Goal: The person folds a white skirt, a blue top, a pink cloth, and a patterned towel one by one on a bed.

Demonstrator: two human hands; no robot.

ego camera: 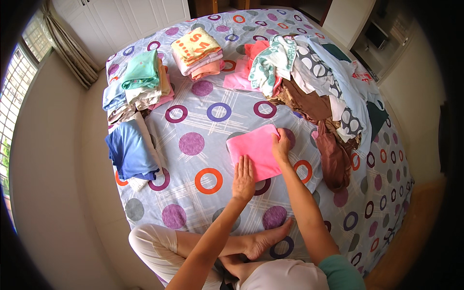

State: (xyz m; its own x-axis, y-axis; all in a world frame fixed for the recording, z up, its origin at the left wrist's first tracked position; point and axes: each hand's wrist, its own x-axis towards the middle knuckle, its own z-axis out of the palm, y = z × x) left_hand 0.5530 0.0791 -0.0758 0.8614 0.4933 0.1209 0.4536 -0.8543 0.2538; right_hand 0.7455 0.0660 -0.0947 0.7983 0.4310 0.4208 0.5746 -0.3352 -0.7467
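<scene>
A pink cloth (255,150), folded into a rough rectangle, lies on the bed in front of my crossed legs. My left hand (244,179) rests flat on its near left edge, fingers extended and close together. At the cloth's right side, my right hand (281,145) holds the upper right corner, with the fingers curled at the edge. The part of the cloth under my fingers is hidden.
The patterned bedsheet (208,145) bears folded stacks: blue cloth (132,150), green cloth (141,69) on others, and yellow printed cloth (195,45) on top. A loose heap of clothes (308,83) spreads at the right, with a brown garment (335,163) trailing nearer.
</scene>
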